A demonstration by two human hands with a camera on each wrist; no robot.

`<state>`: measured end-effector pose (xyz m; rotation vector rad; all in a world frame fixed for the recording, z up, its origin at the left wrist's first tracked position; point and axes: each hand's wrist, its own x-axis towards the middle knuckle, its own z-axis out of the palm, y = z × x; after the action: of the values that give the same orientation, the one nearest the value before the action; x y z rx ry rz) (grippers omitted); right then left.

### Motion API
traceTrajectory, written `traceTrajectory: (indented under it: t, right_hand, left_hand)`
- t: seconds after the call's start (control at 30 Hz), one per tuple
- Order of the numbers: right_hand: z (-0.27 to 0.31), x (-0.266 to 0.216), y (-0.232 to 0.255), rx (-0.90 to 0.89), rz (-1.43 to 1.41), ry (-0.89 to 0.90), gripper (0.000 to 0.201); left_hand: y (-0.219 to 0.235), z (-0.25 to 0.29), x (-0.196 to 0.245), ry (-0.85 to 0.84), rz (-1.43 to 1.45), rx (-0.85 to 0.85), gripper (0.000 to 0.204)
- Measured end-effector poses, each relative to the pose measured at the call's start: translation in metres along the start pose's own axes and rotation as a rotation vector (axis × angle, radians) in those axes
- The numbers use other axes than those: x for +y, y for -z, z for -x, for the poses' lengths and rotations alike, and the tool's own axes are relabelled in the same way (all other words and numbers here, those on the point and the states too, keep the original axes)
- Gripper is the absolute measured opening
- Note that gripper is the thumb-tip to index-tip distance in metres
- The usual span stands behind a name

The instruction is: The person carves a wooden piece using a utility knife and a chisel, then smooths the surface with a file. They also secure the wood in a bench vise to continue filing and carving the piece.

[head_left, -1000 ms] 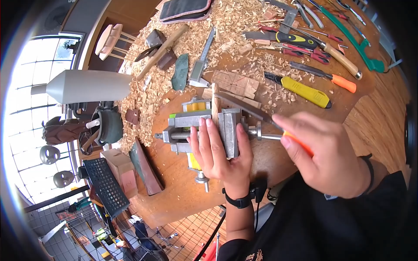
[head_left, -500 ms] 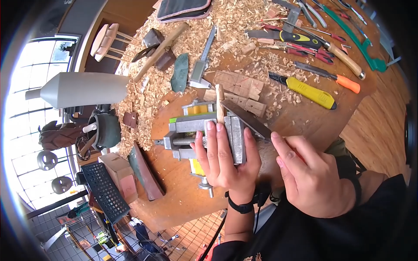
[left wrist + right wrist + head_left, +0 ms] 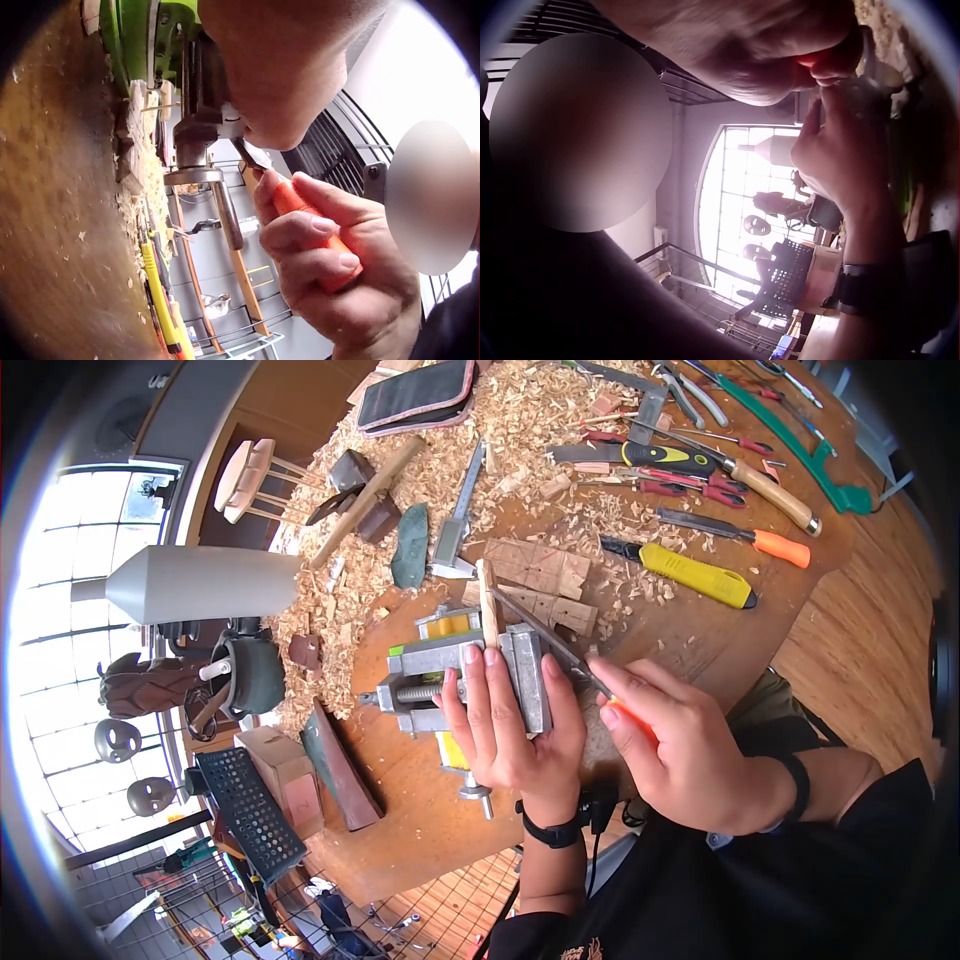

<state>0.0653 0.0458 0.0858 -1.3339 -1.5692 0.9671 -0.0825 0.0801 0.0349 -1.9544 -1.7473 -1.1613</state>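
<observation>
My right hand (image 3: pixel 690 755) grips the orange handle (image 3: pixel 289 199) of a file, fingers curled round it in the left wrist view. The file's dark flat blade (image 3: pixel 548 637) slants up and left, its far end right at a slim wooden piece (image 3: pixel 488 605). That piece stands up in the jaws of a metal bench vise (image 3: pixel 530 670). My left hand (image 3: pixel 510 735) rests on the vise with fingers extended, two fingertips at the base of the wooden piece and the thumb along the near jaw.
Wood shavings (image 3: pixel 530 420) cover the far bench. Marked wooden blocks (image 3: pixel 540 565) and a digital caliper (image 3: pixel 450 535) lie beyond the vise. At right are a yellow utility knife (image 3: pixel 695 573) and an orange-handled tool (image 3: pixel 780 548). A mallet (image 3: pixel 375 490) lies at upper left.
The right hand with the file has moved left and slightly lower than a second ago, and the blade shows narrower than half a second ago. The left hand stays on the vise.
</observation>
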Motion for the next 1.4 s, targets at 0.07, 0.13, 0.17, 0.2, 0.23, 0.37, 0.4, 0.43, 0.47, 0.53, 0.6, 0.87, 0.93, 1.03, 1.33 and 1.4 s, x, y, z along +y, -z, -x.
traceTrajectory:
  t: [0.07, 0.13, 0.17, 0.2, 0.23, 0.37, 0.4, 0.43, 0.47, 0.53, 0.6, 0.87, 0.93, 1.03, 1.33, 1.4]
  right_hand:
    - [-0.001, 0.002, 0.003, -0.047, -0.015, -0.023, 0.036]
    - [-0.002, 0.011, 0.005, -0.046, -0.174, -0.076, 0.035]
    - [-0.005, 0.013, 0.007, -0.042, -0.329, -0.127, 0.035]
    - [-0.011, 0.002, 0.020, -0.141, -0.646, -0.456, 0.041]
    - [-0.017, -0.003, 0.032, -0.213, -0.902, -0.670, 0.043]
    - [-0.026, -0.012, 0.037, -0.307, -0.938, -0.693, 0.041]
    - [-0.026, -0.016, 0.036, -0.291, -0.968, -0.745, 0.039]
    - [-0.024, -0.016, 0.035, -0.294, -0.969, -0.741, 0.039]
    - [-0.022, -0.015, 0.034, -0.335, -0.997, -0.737, 0.039]
    - [-0.016, -0.017, 0.033, -0.402, -1.015, -0.703, 0.036]
    - [-0.013, -0.021, 0.030, -0.399, -1.062, -0.761, 0.034]
    - [-0.034, -0.009, -0.002, -0.170, -1.007, -0.669, 0.025]
    - [-0.022, -0.022, 0.017, -0.307, -0.933, -0.738, 0.025]
    - [-0.019, -0.027, 0.023, -0.355, -0.935, -0.805, 0.026]
    - [-0.023, -0.018, 0.016, -0.314, -0.895, -0.750, 0.027]
    - [-0.030, -0.008, 0.013, -0.227, -0.807, -0.662, 0.030]
  left_hand:
    - [0.001, -0.002, 0.002, -0.014, -0.012, 0.016, 0.040]
    - [0.001, -0.002, 0.002, -0.015, -0.016, 0.020, 0.040]
    - [0.001, -0.002, 0.003, -0.016, -0.016, 0.028, 0.040]
    - [0.000, -0.002, 0.002, -0.023, -0.015, 0.033, 0.040]
    - [0.000, -0.003, 0.002, -0.019, -0.016, 0.043, 0.040]
    - [-0.002, 0.001, -0.002, -0.010, 0.011, 0.041, 0.042]
    - [-0.002, 0.003, -0.004, -0.006, 0.024, 0.030, 0.045]
    - [-0.002, 0.002, -0.004, -0.008, 0.021, 0.033, 0.045]
    - [-0.001, 0.003, -0.004, -0.007, 0.015, 0.027, 0.045]
    - [0.000, 0.003, -0.004, -0.013, 0.005, 0.010, 0.046]
    - [0.001, 0.002, -0.004, -0.012, 0.019, 0.004, 0.046]
    - [-0.002, 0.006, 0.000, -0.052, -0.002, -0.012, 0.044]
    - [-0.001, 0.006, 0.001, -0.036, -0.016, -0.020, 0.044]
    - [0.000, 0.002, -0.004, -0.022, 0.008, 0.001, 0.043]
    - [0.000, 0.001, -0.007, -0.032, 0.032, 0.020, 0.045]
    - [0.001, 0.000, -0.005, -0.035, 0.023, 0.023, 0.045]
